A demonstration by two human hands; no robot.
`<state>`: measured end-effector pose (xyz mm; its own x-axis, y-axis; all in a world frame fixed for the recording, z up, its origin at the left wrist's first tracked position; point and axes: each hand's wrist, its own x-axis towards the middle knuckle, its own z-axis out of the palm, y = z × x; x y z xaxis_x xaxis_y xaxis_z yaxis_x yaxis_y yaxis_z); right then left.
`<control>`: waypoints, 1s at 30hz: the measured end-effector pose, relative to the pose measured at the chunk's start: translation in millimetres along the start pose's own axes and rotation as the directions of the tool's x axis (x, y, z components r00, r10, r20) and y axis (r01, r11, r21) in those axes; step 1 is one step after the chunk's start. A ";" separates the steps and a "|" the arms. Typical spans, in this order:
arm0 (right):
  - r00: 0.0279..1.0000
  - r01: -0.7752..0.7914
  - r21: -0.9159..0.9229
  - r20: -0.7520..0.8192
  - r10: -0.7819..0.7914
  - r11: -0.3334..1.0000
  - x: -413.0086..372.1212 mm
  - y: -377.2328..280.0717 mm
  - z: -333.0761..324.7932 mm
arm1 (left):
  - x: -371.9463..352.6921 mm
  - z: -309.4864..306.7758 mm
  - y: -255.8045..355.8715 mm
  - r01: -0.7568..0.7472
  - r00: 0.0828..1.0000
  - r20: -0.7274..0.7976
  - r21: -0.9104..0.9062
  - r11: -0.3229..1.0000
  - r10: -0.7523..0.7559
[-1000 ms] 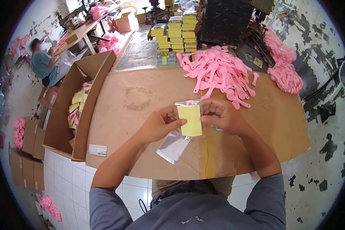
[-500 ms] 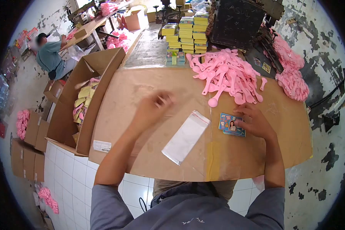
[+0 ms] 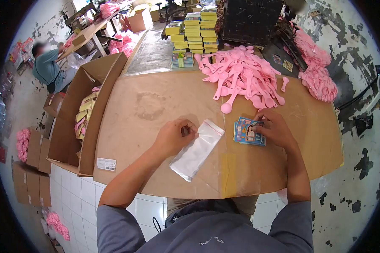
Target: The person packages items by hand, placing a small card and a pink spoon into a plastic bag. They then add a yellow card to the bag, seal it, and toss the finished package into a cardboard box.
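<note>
By now the left hand (image 3: 175, 135) had dropped from above the cardboard (image 3: 147, 105) to the bag (image 3: 197, 149), its fingers curled together at the left edge near the mouth. Whether they gripped the film could not be told, and the bag lay flat and slanted between the hands, barely shifted. The right hand (image 3: 275, 128) had stayed on the cards (image 3: 245, 134), thumb and fingers closed on the top one's far edge; the bag was thin, glossy clear plastic, the cards small stiff printed rectangles, and beyond lay smooth pink round-bowled spoons (image 3: 245, 76).
</note>
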<state>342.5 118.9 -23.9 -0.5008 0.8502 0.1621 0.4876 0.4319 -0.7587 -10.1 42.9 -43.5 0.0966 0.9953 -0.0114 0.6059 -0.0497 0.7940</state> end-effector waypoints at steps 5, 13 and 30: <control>0.997 -0.013 0.055 0.078 0.009 0.998 -1.9 -25.3 3.7 | -1.9 4.7 -1.6 -0.085 0.992 -0.091 0.014 0.996 0.086; 0.854 0.466 -0.082 0.304 -0.423 0.881 9.4 -49.1 67.0 | -1.9 -1.8 1.6 0.002 0.997 -0.072 -0.099 0.995 -0.009; 0.990 0.114 0.449 -0.122 -0.065 0.886 34.7 -68.5 47.7 | -7.0 -8.4 18.5 -0.011 0.994 0.063 -0.748 0.664 0.088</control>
<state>257.7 104.5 3.7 -0.4408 0.8505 0.2870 0.0540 0.3443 -0.9373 -6.1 35.7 -23.6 0.1986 0.9799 0.0202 -0.1894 0.0182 0.9817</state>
